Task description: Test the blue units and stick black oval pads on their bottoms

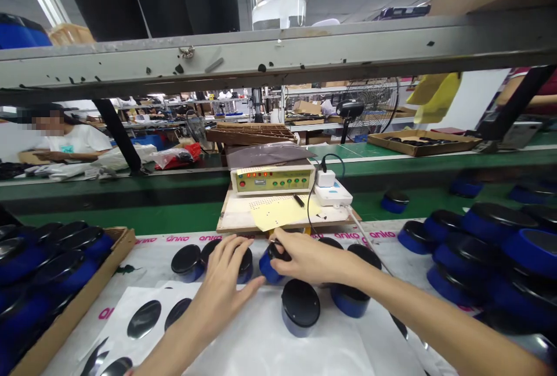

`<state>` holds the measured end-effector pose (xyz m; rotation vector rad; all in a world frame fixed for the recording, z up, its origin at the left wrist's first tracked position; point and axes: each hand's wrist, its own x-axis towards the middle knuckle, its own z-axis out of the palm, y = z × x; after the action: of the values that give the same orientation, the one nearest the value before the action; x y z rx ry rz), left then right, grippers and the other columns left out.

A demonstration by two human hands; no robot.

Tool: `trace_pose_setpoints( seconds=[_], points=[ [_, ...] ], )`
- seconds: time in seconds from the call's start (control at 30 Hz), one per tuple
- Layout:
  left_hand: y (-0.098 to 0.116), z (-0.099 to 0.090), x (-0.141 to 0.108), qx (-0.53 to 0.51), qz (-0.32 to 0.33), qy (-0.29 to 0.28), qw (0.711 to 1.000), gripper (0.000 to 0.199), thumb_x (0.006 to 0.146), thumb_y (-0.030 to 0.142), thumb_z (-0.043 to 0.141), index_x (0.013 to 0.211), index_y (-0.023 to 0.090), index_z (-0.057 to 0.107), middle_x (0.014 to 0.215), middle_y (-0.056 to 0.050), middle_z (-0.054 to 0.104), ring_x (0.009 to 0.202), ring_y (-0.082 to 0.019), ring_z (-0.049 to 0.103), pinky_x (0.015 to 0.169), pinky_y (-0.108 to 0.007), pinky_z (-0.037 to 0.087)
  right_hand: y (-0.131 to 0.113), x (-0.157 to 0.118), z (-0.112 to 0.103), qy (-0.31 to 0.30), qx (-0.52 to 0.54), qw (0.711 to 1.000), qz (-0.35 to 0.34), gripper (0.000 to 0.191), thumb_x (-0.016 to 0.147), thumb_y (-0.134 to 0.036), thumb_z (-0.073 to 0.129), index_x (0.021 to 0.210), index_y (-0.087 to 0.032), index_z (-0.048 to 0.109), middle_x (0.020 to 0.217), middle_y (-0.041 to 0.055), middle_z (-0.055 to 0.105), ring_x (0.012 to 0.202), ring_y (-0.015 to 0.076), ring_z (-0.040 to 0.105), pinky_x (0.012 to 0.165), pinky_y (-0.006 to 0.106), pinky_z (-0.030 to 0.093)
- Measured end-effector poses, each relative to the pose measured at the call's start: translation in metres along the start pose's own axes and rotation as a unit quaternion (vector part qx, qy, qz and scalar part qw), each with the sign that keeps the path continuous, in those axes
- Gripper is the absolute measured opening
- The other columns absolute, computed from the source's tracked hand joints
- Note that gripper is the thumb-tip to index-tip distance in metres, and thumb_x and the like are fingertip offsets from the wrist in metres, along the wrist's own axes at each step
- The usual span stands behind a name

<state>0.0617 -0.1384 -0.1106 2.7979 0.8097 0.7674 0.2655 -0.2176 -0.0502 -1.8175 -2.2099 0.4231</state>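
Note:
My right hand [304, 257] is closed on a blue round case [270, 268], tilted, its dark top partly under my fingers. To its left, my left hand [221, 277] is open with fingers spread, above similar cases and partly hiding them; whether it touches one I cannot tell. One black-topped case [300, 306] stands upright on the white sheet just below my hands. Another black-topped case [186, 261] is left of my left hand, and a further case [350, 300] sits under my right forearm. Glossy black discs [144, 319] lie on a white sheet at the lower left.
A cardboard box [108, 271] of blue cases stands at left; stacked cases [472, 254] fill the right. Ahead are a tester box [273, 179], a yellow paper [278, 212] and a power strip [333, 193]. A shelf beam [261, 57] crosses above. A person [73, 138] sits across the line.

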Motion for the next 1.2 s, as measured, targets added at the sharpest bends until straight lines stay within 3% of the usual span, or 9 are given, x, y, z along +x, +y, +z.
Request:
trace_pose_setpoints(
  seconds=[0.13, 0.27, 0.4, 0.53, 0.63, 0.73, 0.93, 1.07, 1.2],
  points=[
    [0.038, -0.001, 0.009, -0.092, 0.007, -0.078, 0.993, 0.031, 0.087, 0.040, 0.053, 0.112, 0.022, 0.056, 0.113, -0.008, 0.060, 0.109, -0.027, 0.053, 0.092, -0.044, 0.045, 0.006, -0.016, -0.003, 0.007, -0.026, 0.999, 0.026, 0.010, 0.079, -0.020, 0.053, 0.087, -0.019, 0.047, 0.082, 0.0057, 0.063, 0.071, 0.0213, 0.060, 0.053, 0.026, 0.033],
    [0.064, 0.007, 0.008, -0.187, -0.024, -0.191, 0.963, 0.053, 0.071, 0.042, 0.070, 0.118, 0.022, 0.055, 0.112, -0.008, 0.064, 0.104, -0.030, 0.058, 0.089, -0.043, 0.048, 0.017, -0.028, -0.003, 0.005, -0.040, 0.998, 0.046, 0.014, 0.083, -0.029, 0.056, 0.089, -0.019, 0.047, 0.089, 0.0064, 0.063, 0.075, 0.0216, 0.060, 0.055, 0.026, 0.035],
    [0.070, 0.014, 0.000, -0.230, -0.063, -0.216, 0.947, 0.053, 0.069, 0.038, 0.069, 0.118, 0.026, 0.053, 0.109, -0.006, 0.065, 0.101, -0.030, 0.060, 0.085, -0.042, 0.050, 0.036, -0.039, -0.013, 0.035, -0.061, 0.992, 0.102, 0.018, 0.090, -0.033, 0.046, 0.096, -0.017, 0.047, 0.098, 0.0114, 0.062, 0.086, 0.0244, 0.060, 0.066, 0.030, 0.041],
    [0.081, 0.022, 0.001, -0.255, -0.075, -0.243, 0.933, 0.061, 0.068, 0.038, 0.071, 0.123, 0.025, 0.048, 0.116, -0.009, 0.061, 0.107, -0.031, 0.058, 0.089, -0.043, 0.048, 0.052, -0.041, -0.008, 0.013, -0.088, 0.986, 0.141, 0.026, 0.075, -0.025, 0.064, 0.094, -0.012, 0.053, 0.096, 0.0128, 0.061, 0.087, 0.0274, 0.058, 0.074, 0.038, 0.043],
    [0.095, 0.029, 0.008, -0.244, -0.059, -0.241, 0.938, 0.061, 0.069, 0.039, 0.073, 0.122, 0.021, 0.049, 0.124, -0.011, 0.054, 0.108, -0.032, 0.057, 0.093, -0.045, 0.046, 0.060, -0.038, 0.002, 0.005, -0.084, 0.984, 0.154, 0.025, 0.078, -0.027, 0.064, 0.096, -0.013, 0.054, 0.096, 0.0070, 0.060, 0.086, 0.0218, 0.058, 0.077, 0.039, 0.045],
    [0.099, 0.030, 0.015, -0.202, -0.043, -0.216, 0.954, 0.066, 0.068, 0.042, 0.075, 0.124, 0.018, 0.048, 0.123, -0.013, 0.052, 0.106, -0.034, 0.057, 0.089, -0.047, 0.048, 0.067, -0.041, 0.001, 0.013, -0.051, 0.988, 0.146, 0.023, 0.077, -0.028, 0.065, 0.092, -0.015, 0.052, 0.092, 0.0046, 0.058, 0.080, 0.0183, 0.057, 0.072, 0.032, 0.045],
    [0.083, 0.019, 0.031, -0.240, -0.008, -0.083, 0.967, 0.039, 0.087, 0.039, 0.053, 0.123, 0.024, 0.045, 0.123, -0.008, 0.052, 0.113, -0.025, 0.051, 0.095, -0.042, 0.044, 0.056, -0.060, -0.026, 0.117, 0.007, 0.985, 0.124, 0.023, 0.079, -0.030, 0.060, 0.082, -0.021, 0.040, 0.109, 0.0072, 0.048, 0.085, 0.0174, 0.053, 0.074, 0.030, 0.043],
    [0.088, 0.013, 0.056, -0.309, -0.029, -0.079, 0.947, 0.068, 0.083, 0.043, 0.059, 0.139, 0.023, 0.025, 0.139, -0.010, 0.042, 0.124, -0.026, 0.045, 0.103, -0.044, 0.038, 0.037, -0.067, -0.036, 0.148, 0.089, 0.982, 0.079, 0.028, 0.082, -0.039, 0.057, 0.097, -0.021, 0.041, 0.114, 0.0054, 0.045, 0.090, 0.0172, 0.051, 0.077, 0.030, 0.044],
    [0.096, 0.009, 0.067, -0.309, -0.015, -0.075, 0.948, 0.070, 0.076, 0.036, 0.069, 0.135, 0.025, 0.034, 0.131, -0.005, 0.053, 0.120, -0.023, 0.050, 0.101, -0.040, 0.041, 0.026, -0.070, -0.033, 0.213, 0.129, 0.967, 0.045, 0.020, 0.088, -0.040, 0.049, 0.083, -0.022, 0.041, 0.113, 0.0050, 0.048, 0.109, 0.0223, 0.043, 0.089, 0.035, 0.038]
  ],
)
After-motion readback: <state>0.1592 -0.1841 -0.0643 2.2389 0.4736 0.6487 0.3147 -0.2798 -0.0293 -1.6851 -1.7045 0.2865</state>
